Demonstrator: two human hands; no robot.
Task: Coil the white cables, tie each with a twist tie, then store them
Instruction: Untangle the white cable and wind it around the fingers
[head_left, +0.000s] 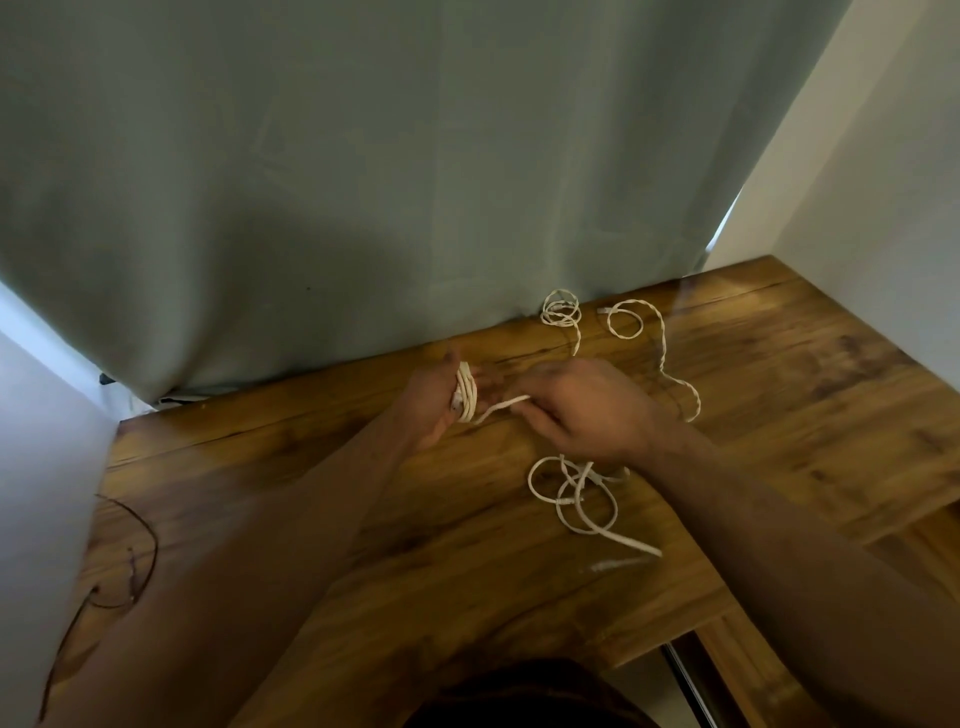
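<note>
My forearms reach over the wooden table (363, 545). My left hand (436, 400) grips a partly wound white cable (466, 392); my right hand (582, 410) pinches its free strand. Loose cable (571, 493) lies below, two more behind. Nothing tied or stored.

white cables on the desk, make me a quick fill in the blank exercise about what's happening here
1. The coil is wound around the ____ hand.
2. The right hand feeds a white strand toward the ____.
3. The wooden table stands against a green ____.
4. A thin ____ wire lies near the table's left edge.

Missing words: left; coil; curtain; brown
</note>
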